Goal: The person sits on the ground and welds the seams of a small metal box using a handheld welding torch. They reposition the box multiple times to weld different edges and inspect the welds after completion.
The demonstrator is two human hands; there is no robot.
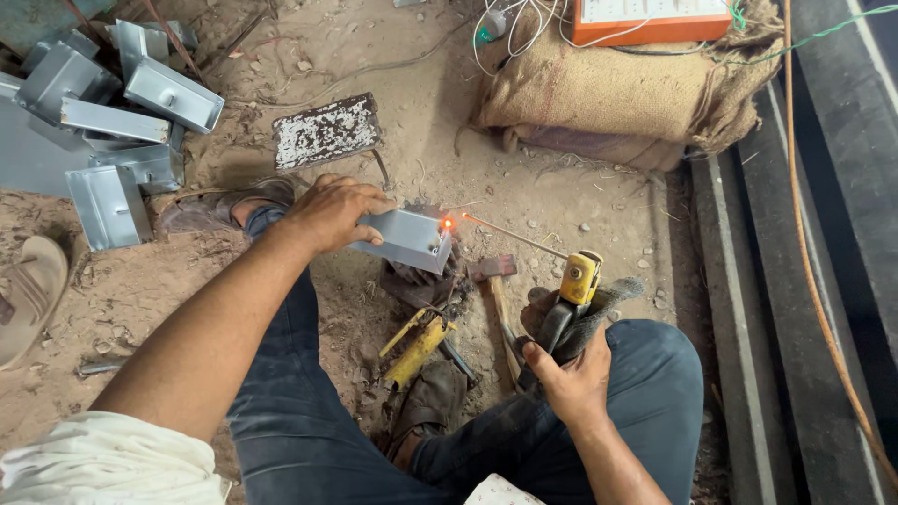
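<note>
**Rod tip meets right corner of held box; long axis runs right-to-left from holder**

The dirt floor (580, 187) carries all items. At the top, a burlap sack (617, 93) is seen with an orange device (655, 21) set on it. At upper left, a heap of grey sheet-metal boxes (112, 103) is stacked, well apart from the work.

The left hand (332, 210) is laid over the left end of a grey metal box (407, 238), with the fingers (369, 204) closed around its top edge; the box is held just above the ground between the legs, over a dark clamp or block whose form cannot be told.

The right hand (571, 374) is wrapped around a yellow electrode holder (580, 278), padded by a grey cloth (599, 313); its fingers are closed on the grip. From the holder a thin welding rod (514, 238) is extended up and to the left. Its tip is placed at the box's upper right corner, where an orange glow (448, 223) is visible.

The box thus lies to the left of the holder, along the rod's long axis. The left hand is touching the box; the right hand is kept apart from it by the rod's full length.

A chipping hammer (496, 281) lies just right of the box, and a yellow tool (416, 351) is lying below it.
</note>
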